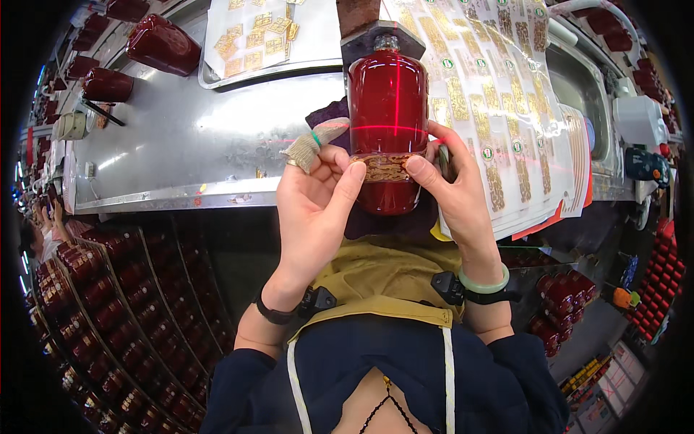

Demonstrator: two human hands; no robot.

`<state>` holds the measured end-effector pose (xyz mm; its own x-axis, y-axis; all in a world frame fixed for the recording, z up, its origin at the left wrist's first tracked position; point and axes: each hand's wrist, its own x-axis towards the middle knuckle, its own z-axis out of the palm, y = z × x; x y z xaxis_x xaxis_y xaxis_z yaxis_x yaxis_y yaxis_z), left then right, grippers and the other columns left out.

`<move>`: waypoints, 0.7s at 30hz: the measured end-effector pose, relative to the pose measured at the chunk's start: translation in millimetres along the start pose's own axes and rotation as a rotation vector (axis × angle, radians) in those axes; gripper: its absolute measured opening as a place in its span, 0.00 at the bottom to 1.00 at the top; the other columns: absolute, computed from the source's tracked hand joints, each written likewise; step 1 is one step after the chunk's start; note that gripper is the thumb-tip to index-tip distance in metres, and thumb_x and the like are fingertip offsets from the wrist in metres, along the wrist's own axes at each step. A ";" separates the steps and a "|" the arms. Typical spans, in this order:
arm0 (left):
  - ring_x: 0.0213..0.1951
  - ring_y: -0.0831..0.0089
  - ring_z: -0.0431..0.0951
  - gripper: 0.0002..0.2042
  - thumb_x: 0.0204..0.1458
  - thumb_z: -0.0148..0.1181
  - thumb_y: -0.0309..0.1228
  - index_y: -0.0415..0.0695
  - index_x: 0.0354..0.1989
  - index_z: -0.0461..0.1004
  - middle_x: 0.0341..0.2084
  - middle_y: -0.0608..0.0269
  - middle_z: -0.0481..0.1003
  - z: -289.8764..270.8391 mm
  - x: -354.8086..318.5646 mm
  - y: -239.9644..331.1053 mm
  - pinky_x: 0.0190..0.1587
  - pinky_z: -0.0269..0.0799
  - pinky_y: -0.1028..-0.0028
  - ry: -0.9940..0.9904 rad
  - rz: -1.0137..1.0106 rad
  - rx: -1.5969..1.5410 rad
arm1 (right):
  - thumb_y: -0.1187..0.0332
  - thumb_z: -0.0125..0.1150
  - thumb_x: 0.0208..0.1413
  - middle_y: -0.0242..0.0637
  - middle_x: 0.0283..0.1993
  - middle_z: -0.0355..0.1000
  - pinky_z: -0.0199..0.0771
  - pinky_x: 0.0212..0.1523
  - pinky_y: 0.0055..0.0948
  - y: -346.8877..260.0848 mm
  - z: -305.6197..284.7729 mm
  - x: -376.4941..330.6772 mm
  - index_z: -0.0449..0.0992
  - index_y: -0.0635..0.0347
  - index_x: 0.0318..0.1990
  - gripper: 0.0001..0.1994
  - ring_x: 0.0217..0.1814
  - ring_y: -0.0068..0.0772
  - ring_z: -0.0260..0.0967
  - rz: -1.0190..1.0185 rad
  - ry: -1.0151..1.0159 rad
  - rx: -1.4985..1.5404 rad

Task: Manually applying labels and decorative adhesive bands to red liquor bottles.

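A deep red glass bottle [388, 98] lies on its side in front of me, its clear neck pointing away. Across its lower part stretches a clear decal strip [384, 168] with a gold pattern. My left hand [316, 195] is closed at the strip's left end, thumb pressing it on the glass; a beige cloth cover with a green band [312, 147] wraps one finger. My right hand [457, 173] pinches the right end, its thumb on the strip and its fingers beside the bottle, partly hidden. Red laser lines cross on the glass.
A grey holder [352, 50] stands at the bottle's neck. Sheets of gold decals [470, 72] cover the right side of the metal table [155, 137]. Cut gold pieces lie on a white-lined tray [210, 78]. Red bottles [163, 45] stand far left; racks of more [108, 318] fill the lower left.
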<state>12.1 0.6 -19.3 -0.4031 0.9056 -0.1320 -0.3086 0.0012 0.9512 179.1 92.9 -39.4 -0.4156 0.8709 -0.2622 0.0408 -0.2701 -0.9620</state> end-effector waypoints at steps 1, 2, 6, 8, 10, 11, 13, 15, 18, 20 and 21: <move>0.44 0.83 0.70 0.22 0.63 0.58 0.18 0.37 0.66 0.66 0.40 0.70 0.68 -0.4 0.3 -0.4 0.51 0.68 0.79 -0.004 0.005 0.011 | 0.63 0.77 0.57 0.21 0.34 0.61 0.59 0.37 0.15 0.4 0.2 0.1 0.69 0.71 0.64 0.33 0.35 0.12 0.57 -0.005 -0.007 -0.003; 0.44 0.83 0.70 0.22 0.63 0.58 0.18 0.37 0.66 0.66 0.40 0.70 0.68 -0.6 0.7 -1.1 0.51 0.69 0.79 -0.002 0.006 0.004 | 0.63 0.77 0.57 0.21 0.34 0.61 0.59 0.37 0.15 0.8 0.2 0.0 0.69 0.70 0.64 0.33 0.35 0.12 0.57 -0.005 -0.003 0.001; 0.43 0.83 0.73 0.22 0.63 0.60 0.18 0.36 0.65 0.65 0.39 0.69 0.70 -1.6 2.9 -4.6 0.50 0.72 0.80 0.006 -0.007 -0.009 | 0.63 0.76 0.57 0.21 0.35 0.62 0.59 0.37 0.15 0.5 0.7 -0.1 0.69 0.70 0.64 0.33 0.35 0.12 0.57 0.001 0.017 -0.018; 0.43 0.83 0.73 0.22 0.63 0.60 0.18 0.36 0.65 0.65 0.39 0.69 0.70 -2.0 3.9 -6.4 0.50 0.72 0.80 0.017 -0.017 -0.014 | 0.63 0.76 0.57 0.21 0.35 0.62 0.59 0.37 0.15 -0.3 1.0 -0.3 0.69 0.70 0.65 0.33 0.35 0.12 0.57 0.002 0.005 -0.003; 0.43 0.83 0.73 0.22 0.63 0.61 0.19 0.36 0.65 0.65 0.39 0.69 0.70 -2.2 4.8 -7.5 0.50 0.72 0.80 0.032 -0.025 -0.017 | 0.63 0.76 0.57 0.20 0.35 0.62 0.59 0.36 0.15 -1.1 1.2 -0.5 0.69 0.70 0.65 0.33 0.35 0.11 0.57 0.004 0.005 0.017; 0.43 0.83 0.74 0.22 0.63 0.61 0.19 0.36 0.65 0.65 0.39 0.68 0.70 -2.3 5.0 -8.0 0.50 0.73 0.79 0.028 -0.033 -0.023 | 0.64 0.76 0.57 0.20 0.35 0.62 0.59 0.36 0.14 -1.5 1.3 -0.6 0.68 0.70 0.65 0.33 0.36 0.11 0.57 0.011 0.008 0.013; 0.43 0.83 0.74 0.22 0.63 0.61 0.19 0.36 0.65 0.65 0.39 0.68 0.70 -2.9 5.0 -8.5 0.50 0.73 0.79 0.032 -0.039 -0.029 | 0.64 0.76 0.57 0.20 0.35 0.62 0.59 0.36 0.14 -1.8 1.3 -0.7 0.68 0.70 0.65 0.33 0.36 0.11 0.57 0.018 0.003 0.008; 0.43 0.83 0.74 0.22 0.63 0.61 0.19 0.36 0.65 0.65 0.39 0.68 0.70 -3.8 4.6 -9.8 0.50 0.73 0.79 0.031 -0.063 -0.066 | 0.64 0.76 0.57 0.21 0.36 0.62 0.59 0.37 0.14 -1.8 1.1 -0.9 0.68 0.71 0.65 0.33 0.36 0.11 0.58 0.018 0.013 -0.004; 0.43 0.82 0.74 0.22 0.64 0.60 0.19 0.36 0.65 0.64 0.39 0.67 0.71 -6.6 5.5 -14.6 0.51 0.73 0.79 0.040 -0.069 -0.075 | 0.64 0.76 0.58 0.20 0.36 0.62 0.59 0.37 0.13 -2.3 0.8 -1.7 0.67 0.71 0.66 0.34 0.37 0.11 0.57 0.033 0.006 0.016; 0.44 0.82 0.74 0.21 0.64 0.59 0.19 0.35 0.65 0.64 0.40 0.67 0.71 -9.2 7.5 -20.3 0.51 0.73 0.79 0.038 -0.076 -0.094 | 0.64 0.76 0.58 0.20 0.36 0.62 0.59 0.37 0.13 -2.9 0.9 -2.0 0.67 0.71 0.67 0.34 0.37 0.11 0.57 0.038 0.013 0.019; 0.45 0.80 0.74 0.23 0.63 0.58 0.18 0.35 0.66 0.63 0.43 0.64 0.71 -10.2 8.9 -23.9 0.53 0.73 0.77 0.080 -0.052 -0.049 | 0.64 0.76 0.58 0.20 0.36 0.62 0.59 0.38 0.13 -3.1 1.3 -2.0 0.67 0.71 0.67 0.34 0.37 0.11 0.57 0.041 0.017 0.026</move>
<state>7.1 4.4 -46.1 -0.4527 0.8679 -0.2046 -0.3721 0.0247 0.9279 178.6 91.4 -35.9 -0.3987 0.8655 -0.3031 0.0337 -0.3165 -0.9480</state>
